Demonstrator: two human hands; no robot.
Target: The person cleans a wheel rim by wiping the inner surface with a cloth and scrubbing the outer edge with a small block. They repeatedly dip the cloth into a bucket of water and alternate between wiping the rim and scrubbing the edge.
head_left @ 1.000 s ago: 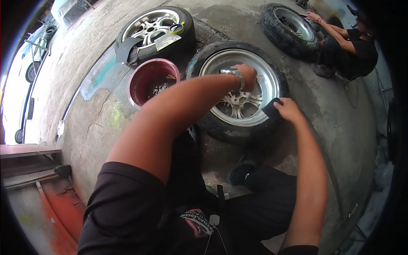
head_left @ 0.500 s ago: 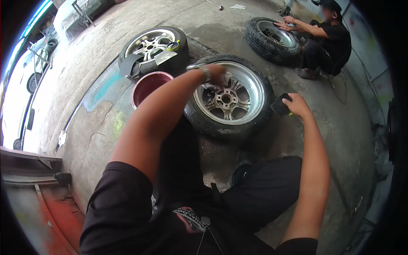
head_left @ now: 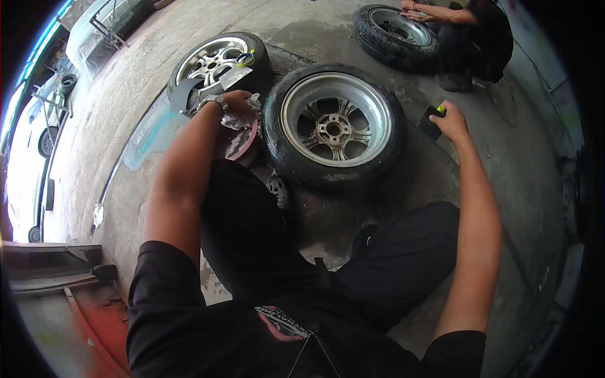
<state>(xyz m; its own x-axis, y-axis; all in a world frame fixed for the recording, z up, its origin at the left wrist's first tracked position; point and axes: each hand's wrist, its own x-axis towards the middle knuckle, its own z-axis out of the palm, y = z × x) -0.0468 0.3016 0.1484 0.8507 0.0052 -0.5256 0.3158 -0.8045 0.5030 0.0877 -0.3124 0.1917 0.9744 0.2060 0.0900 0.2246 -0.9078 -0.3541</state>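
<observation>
My left hand (head_left: 238,103) is closed around a wet whitish rag (head_left: 234,121) above a dark red bucket (head_left: 254,137) that has water in it. Part of the rag sticks out past the fingers. Out to the right, my right hand (head_left: 455,123) grips a black flat piece (head_left: 430,126) that looks like sandpaper, with a yellow-green bit (head_left: 441,109) showing at the fingers. Between the hands a tyre (head_left: 277,151) on a silver alloy wheel (head_left: 335,129) lies flat on the floor. Dirt marks its spokes and hub.
Behind the bucket lies another wheel (head_left: 213,65), with grey sheets (head_left: 236,79) and a yellow-edged tape roll (head_left: 245,58) on it. At the back right, a person (head_left: 482,38) works on a third wheel (head_left: 396,39). Red panelling (head_left: 94,321) stands at lower left.
My left hand has moved left from the wheel rim to over the bucket, with the rag. My right hand has risen slightly and moved right, still holding the black piece. The view has shifted a little.
</observation>
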